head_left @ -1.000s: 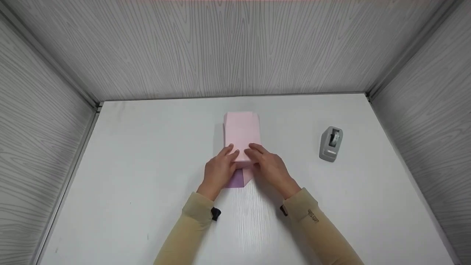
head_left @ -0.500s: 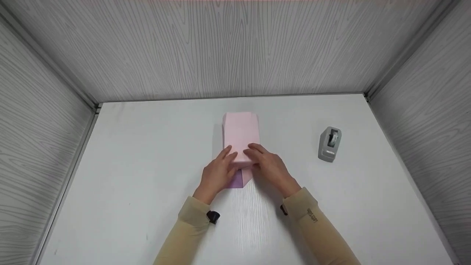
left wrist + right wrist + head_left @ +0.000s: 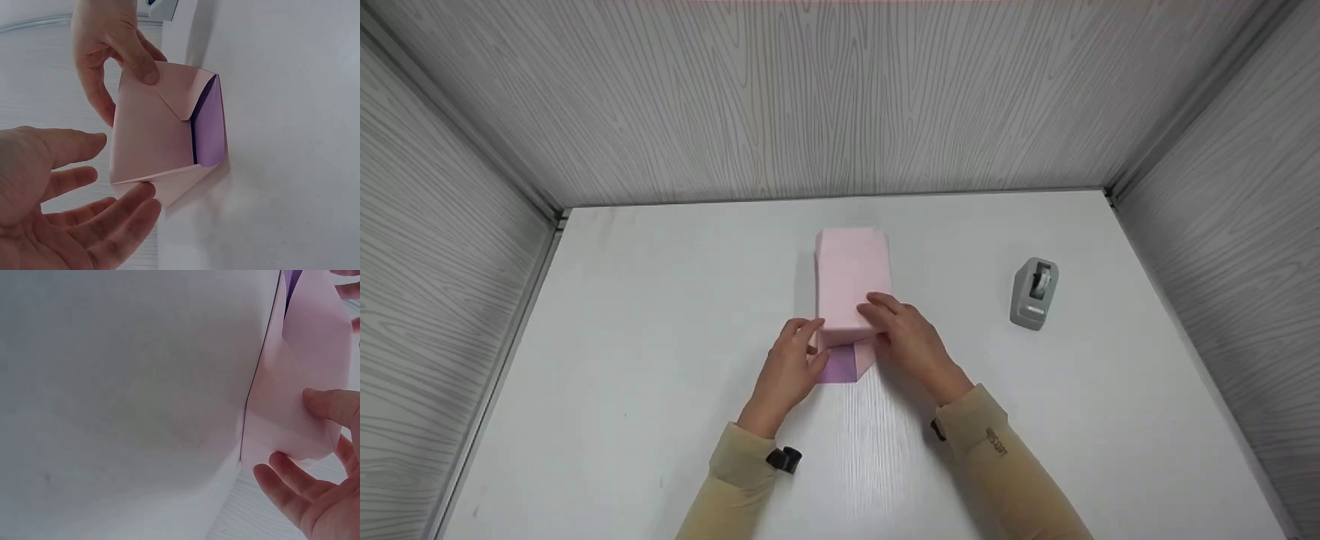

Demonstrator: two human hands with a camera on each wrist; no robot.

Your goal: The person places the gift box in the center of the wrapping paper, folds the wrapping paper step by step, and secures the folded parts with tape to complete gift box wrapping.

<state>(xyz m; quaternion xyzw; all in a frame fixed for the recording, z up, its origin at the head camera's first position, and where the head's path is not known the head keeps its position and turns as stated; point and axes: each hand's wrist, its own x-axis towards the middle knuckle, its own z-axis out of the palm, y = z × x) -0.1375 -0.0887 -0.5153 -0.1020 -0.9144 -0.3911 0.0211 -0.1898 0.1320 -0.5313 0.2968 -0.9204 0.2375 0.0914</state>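
Observation:
A box wrapped in pink paper (image 3: 853, 270) lies lengthwise on the white table. At its near end, a bottom flap (image 3: 838, 366) shows the paper's purple inner side. My right hand (image 3: 916, 345) grips the near right corner, its thumb against the folded end (image 3: 149, 132) and other fingers around the top and side. On the other side, my left hand (image 3: 785, 375) has spread, slightly bent fingers; two fingertips touch the left side of the paper, while the thumb stands apart from it. In the right wrist view, the right thumb presses the pink side fold (image 3: 281, 405).
A grey tape dispenser (image 3: 1035, 294) with a roll in it stands to the right of the box. Wood-grain panels (image 3: 840, 97) wall the table at the back and both sides.
My left hand has come off the top of the box and moved left and toward me, uncovering more of the end and the purple flap. The right hand stays in place.

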